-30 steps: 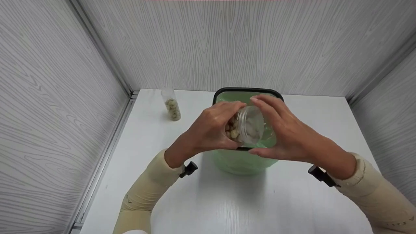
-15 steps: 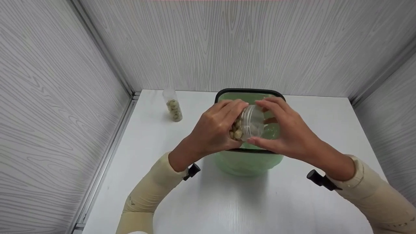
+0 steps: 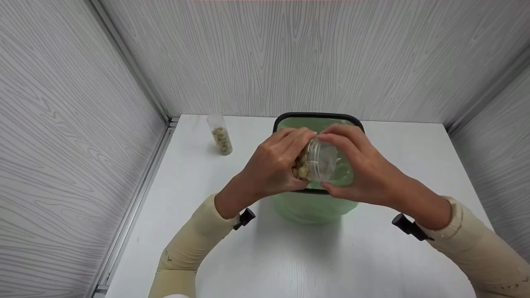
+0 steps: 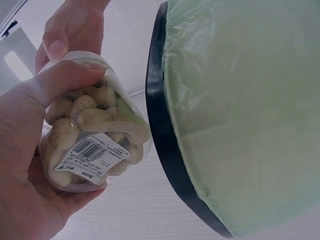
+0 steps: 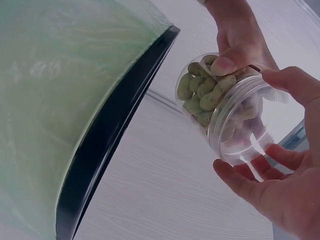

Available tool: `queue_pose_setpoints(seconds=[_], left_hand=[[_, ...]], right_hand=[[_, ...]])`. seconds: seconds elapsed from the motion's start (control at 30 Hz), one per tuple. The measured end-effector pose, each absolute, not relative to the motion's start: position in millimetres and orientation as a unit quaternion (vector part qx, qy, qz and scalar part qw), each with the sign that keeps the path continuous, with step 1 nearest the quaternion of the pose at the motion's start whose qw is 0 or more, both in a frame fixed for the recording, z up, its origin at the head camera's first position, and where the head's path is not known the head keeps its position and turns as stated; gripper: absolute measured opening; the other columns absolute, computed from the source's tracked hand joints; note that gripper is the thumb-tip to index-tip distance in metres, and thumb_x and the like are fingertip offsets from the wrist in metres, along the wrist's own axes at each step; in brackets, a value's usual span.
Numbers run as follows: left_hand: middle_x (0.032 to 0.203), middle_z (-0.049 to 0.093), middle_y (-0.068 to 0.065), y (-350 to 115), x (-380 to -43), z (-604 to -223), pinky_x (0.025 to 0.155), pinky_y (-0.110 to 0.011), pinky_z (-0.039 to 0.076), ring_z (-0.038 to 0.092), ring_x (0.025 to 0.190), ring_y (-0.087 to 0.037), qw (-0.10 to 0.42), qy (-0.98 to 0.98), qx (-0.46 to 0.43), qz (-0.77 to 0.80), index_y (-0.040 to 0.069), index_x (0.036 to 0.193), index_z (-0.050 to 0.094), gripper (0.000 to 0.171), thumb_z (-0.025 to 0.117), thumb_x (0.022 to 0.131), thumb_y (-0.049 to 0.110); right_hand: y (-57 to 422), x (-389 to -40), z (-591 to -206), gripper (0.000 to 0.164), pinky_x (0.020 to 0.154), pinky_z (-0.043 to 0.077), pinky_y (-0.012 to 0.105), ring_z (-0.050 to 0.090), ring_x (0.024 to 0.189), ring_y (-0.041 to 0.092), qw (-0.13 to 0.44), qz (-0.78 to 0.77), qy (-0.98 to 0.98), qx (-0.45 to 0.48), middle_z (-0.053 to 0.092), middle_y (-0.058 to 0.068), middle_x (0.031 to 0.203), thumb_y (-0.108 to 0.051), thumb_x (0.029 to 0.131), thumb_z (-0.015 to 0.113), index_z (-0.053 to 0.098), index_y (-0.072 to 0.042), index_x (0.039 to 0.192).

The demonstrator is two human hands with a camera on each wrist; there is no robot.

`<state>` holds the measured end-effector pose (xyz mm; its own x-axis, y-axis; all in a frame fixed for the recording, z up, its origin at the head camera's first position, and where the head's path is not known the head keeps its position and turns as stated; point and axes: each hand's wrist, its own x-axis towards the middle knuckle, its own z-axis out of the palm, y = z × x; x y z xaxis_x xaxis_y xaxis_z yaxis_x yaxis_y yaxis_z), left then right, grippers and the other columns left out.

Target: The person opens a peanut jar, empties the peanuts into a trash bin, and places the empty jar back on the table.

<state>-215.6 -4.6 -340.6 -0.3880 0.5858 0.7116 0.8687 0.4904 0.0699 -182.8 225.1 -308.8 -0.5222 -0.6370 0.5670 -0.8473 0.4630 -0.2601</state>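
Observation:
My left hand (image 3: 275, 161) grips a clear plastic jar (image 4: 95, 130) of unshelled peanuts (image 3: 302, 167), which lies on its side above the waste bin. A barcode label (image 4: 92, 156) shows on the jar in the left wrist view. My right hand (image 3: 364, 165) holds the clear screw lid (image 5: 245, 125) at the jar's right end, thumb on one side and fingers curved round the other. Below them stands the waste bin with its black rim (image 3: 319, 115) and green liner bag (image 3: 314, 209). The jar's left end is hidden by my left palm in the head view.
On the table (image 3: 265, 265), back left, stands a clear tube-shaped container (image 3: 220, 136) partly filled with pale greenish pieces. Grey wood-grain panels (image 3: 265, 58) enclose the table at the back and both sides.
The jar and my left hand have moved slightly right in the head view. My right fingers have shifted round the lid: they stood off it earlier and touch its edge now.

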Motion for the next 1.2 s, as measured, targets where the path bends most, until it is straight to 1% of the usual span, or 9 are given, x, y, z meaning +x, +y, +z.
queue_pose_setpoints(seconds=[0.1, 0.27, 0.33, 0.5, 0.67, 0.8, 0.97, 1.1, 1.2], left_hand=[[0.124, 0.066, -0.009, -5.5, -216.5, -341.7, 0.101, -0.036, 0.051, 0.062, 0.113, -0.024, 0.315, -0.803, -0.455, -0.223, 0.004, 0.129, 0.057, 0.067, 0.077, 0.072, 0.034], [0.125, 0.066, -0.011, -7.0, -216.2, -341.6, 0.102, -0.037, 0.051, 0.062, 0.113, -0.025, 0.323, -0.803, -0.452, -0.218, 0.002, 0.129, 0.057, 0.066, 0.076, 0.074, 0.034], [0.125, 0.066, -0.011, -6.9, -216.4, -342.2, 0.103, -0.037, 0.051, 0.062, 0.114, -0.026, 0.331, -0.802, -0.449, -0.213, 0.002, 0.129, 0.057, 0.067, 0.076, 0.074, 0.036], [0.125, 0.066, -0.012, -5.3, -216.6, -342.5, 0.104, -0.037, 0.05, 0.062, 0.114, -0.026, 0.348, -0.801, -0.443, -0.203, 0.001, 0.129, 0.057, 0.065, 0.074, 0.077, 0.036], [0.125, 0.066, -0.011, -4.3, -217.0, -342.5, 0.104, -0.036, 0.049, 0.062, 0.114, -0.025, 0.354, -0.8, -0.441, -0.201, 0.001, 0.128, 0.058, 0.062, 0.071, 0.077, 0.034], [0.125, 0.066, -0.012, -4.3, -217.1, -342.3, 0.105, -0.036, 0.049, 0.062, 0.115, -0.025, 0.354, -0.799, -0.442, -0.202, 0.001, 0.129, 0.058, 0.064, 0.073, 0.077, 0.035], [0.126, 0.066, -0.012, -4.9, -217.2, -342.7, 0.106, -0.035, 0.048, 0.061, 0.116, -0.025, 0.353, -0.8, -0.443, -0.199, 0.001, 0.13, 0.057, 0.066, 0.074, 0.076, 0.036], [0.126, 0.066, -0.011, -4.7, -217.1, -344.4, 0.104, -0.035, 0.049, 0.061, 0.115, -0.025, 0.355, -0.8, -0.442, -0.197, 0.002, 0.13, 0.057, 0.066, 0.074, 0.075, 0.035], [0.125, 0.066, -0.011, -4.6, -217.4, -345.2, 0.103, -0.035, 0.05, 0.061, 0.114, -0.025, 0.356, -0.799, -0.442, -0.198, 0.002, 0.13, 0.057, 0.066, 0.074, 0.075, 0.034]], right_hand=[[224.2, -183.4, -311.2, 0.09, 0.105, 0.039, 0.019, 0.041, 0.128, 0.028, 0.209, 0.252, -0.826, 0.459, 0.044, 0.018, 0.138, -0.014, 0.064, 0.086, 0.041, 0.001, 0.14], [223.3, -180.8, -313.4, 0.104, 0.107, 0.04, 0.024, 0.034, 0.138, 0.025, 0.179, 0.269, -0.851, 0.415, 0.035, 0.014, 0.147, -0.034, 0.066, 0.09, 0.032, -0.004, 0.147], [221.6, -179.2, -313.2, 0.107, 0.106, 0.044, 0.026, 0.035, 0.138, 0.024, 0.16, 0.298, -0.861, 0.38, 0.035, 0.012, 0.148, -0.04, 0.066, 0.09, 0.032, -0.006, 0.149], [218.3, -177.0, -313.5, 0.094, 0.091, 0.055, 0.031, 0.048, 0.124, 0.013, 0.119, 0.38, -0.866, 0.303, 0.042, 0.003, 0.144, -0.033, 0.072, 0.088, 0.038, -0.011, 0.148], [218.1, -177.0, -315.2, 0.083, 0.086, 0.058, 0.031, 0.052, 0.116, 0.008, 0.105, 0.399, -0.868, 0.278, 0.049, 0.001, 0.138, -0.03, 0.075, 0.086, 0.044, -0.011, 0.144], [218.6, -178.2, -316.1, 0.08, 0.087, 0.056, 0.024, 0.052, 0.117, 0.009, 0.119, 0.399, -0.862, 0.289, 0.05, 0.003, 0.136, -0.028, 0.074, 0.086, 0.047, -0.01, 0.142], [220.1, -180.6, -315.7, 0.084, 0.093, 0.05, 0.015, 0.049, 0.123, 0.013, 0.133, 0.386, -0.85, 0.332, 0.048, 0.007, 0.138, -0.021, 0.071, 0.088, 0.045, -0.007, 0.142], [221.5, -182.2, -314.9, 0.088, 0.098, 0.046, 0.015, 0.046, 0.128, 0.015, 0.139, 0.348, -0.855, 0.359, 0.044, 0.008, 0.141, -0.017, 0.067, 0.089, 0.043, -0.007, 0.142], [221.9, -182.3, -314.4, 0.09, 0.1, 0.047, 0.02, 0.043, 0.132, 0.018, 0.142, 0.318, -0.859, 0.374, 0.042, 0.009, 0.144, -0.014, 0.067, 0.089, 0.042, -0.007, 0.143]])
